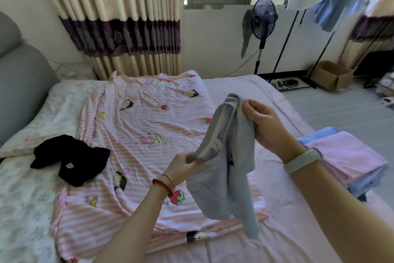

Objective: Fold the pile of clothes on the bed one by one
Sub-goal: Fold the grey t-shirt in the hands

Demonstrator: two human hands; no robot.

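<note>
Grey garment (230,156), perhaps a child's top, held up above the bed (277,230), left hand (183,164) pinching its lower edge, right hand (264,126) gripping the top, black garment (70,159) lying well left

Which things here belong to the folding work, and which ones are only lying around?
Part of the job: grey garment held by left hand and right hand; black garment; folded stack; bed.

Just around: fan; cardboard box; shoes; curtain.
</note>
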